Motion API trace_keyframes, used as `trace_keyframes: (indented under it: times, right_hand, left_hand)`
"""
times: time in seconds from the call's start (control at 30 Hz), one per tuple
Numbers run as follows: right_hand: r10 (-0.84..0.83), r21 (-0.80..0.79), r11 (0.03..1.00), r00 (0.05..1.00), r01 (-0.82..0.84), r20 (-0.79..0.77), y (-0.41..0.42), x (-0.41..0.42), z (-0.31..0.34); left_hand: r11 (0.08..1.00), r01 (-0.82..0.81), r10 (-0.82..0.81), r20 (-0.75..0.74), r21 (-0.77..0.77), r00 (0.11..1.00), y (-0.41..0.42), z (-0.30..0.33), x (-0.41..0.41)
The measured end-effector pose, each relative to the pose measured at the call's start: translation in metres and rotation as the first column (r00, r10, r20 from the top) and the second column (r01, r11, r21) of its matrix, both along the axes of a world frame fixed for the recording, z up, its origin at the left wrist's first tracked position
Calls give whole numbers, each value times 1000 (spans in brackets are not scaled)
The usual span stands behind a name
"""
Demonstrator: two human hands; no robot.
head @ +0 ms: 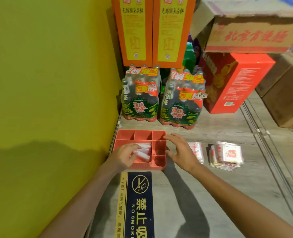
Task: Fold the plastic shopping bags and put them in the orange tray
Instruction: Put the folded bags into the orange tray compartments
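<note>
An orange tray with several compartments sits on the floor by the yellow wall. In its large front-left compartment lie folded white plastic bags. My left hand reaches into that compartment and holds the folded bags with curled fingers. My right hand hovers at the tray's right rim, fingers spread and holding nothing. To the right on the floor lie a flat bag, partly hidden by my right hand, and a stack of flat red-and-white bags.
Two shrink-wrapped bottle packs stand just behind the tray. Tall orange boxes, a red box and cardboard cartons fill the back and right. A no-smoking sign lies on the floor in front.
</note>
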State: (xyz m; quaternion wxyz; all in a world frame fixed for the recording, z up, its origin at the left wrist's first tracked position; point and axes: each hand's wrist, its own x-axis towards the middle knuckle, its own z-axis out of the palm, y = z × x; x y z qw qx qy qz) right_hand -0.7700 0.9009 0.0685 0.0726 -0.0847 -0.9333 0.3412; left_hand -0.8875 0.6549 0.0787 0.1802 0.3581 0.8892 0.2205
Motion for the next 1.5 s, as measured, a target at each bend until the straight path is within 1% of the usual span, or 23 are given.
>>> trace_keyframes:
  times: [0.1,0.2,0.33,0.43,0.53,0.67,0.77,0.83,0.9,1.0,1.03,1.2,1.3,1.5]
  right_hand:
    - [-64,9,998,998,65,-19,27,29,4]
    - [-111,26,993,993,112,-50,56,58,5]
    - [-155,59,986,988,156,-20,89,91,14]
    - [-211,62,976,977,210,8,114,114,12]
    - [-278,52,960,959,275,53,137,135,5]
    - [-325,46,946,940,322,102,161,152,-3]
    - [-325,62,946,937,320,131,173,157,-11]
    - [-295,65,955,947,289,126,175,156,-15]
    - [-256,64,966,960,250,112,174,152,-18]
    - [-184,68,982,979,178,85,173,145,-26]
    - [-160,68,986,984,154,82,171,143,-29]
    - [-75,46,996,994,72,77,156,126,-30]
    - [-55,27,998,993,53,106,145,112,-35]
    - [-82,-27,996,984,87,160,129,91,-51]
  left_hand:
    - [997,71,-72,-58,-21,996,34,6,10]
    - [977,213,-211,-94,12,973,73,8,26]
    - [947,318,-313,-109,32,943,124,4,49]
    - [937,348,-343,-124,24,931,157,-10,63]
    - [936,351,-350,-166,-22,922,181,-30,70]
    - [934,346,-356,-190,-86,915,201,-55,72]
    - [927,340,-364,-161,-158,917,210,-72,74]
    - [936,311,-335,-148,-165,930,215,-80,75]
    - [950,295,-306,-126,-98,944,217,-83,72]
    - [938,333,-318,-141,100,938,217,-86,63]
    - [932,333,-313,-147,139,938,217,-87,61]
    - [919,358,-325,-195,168,926,217,-83,60]
    - [903,368,-311,-253,222,916,215,-83,66]
    - [889,307,-229,-251,340,940,211,-84,70]
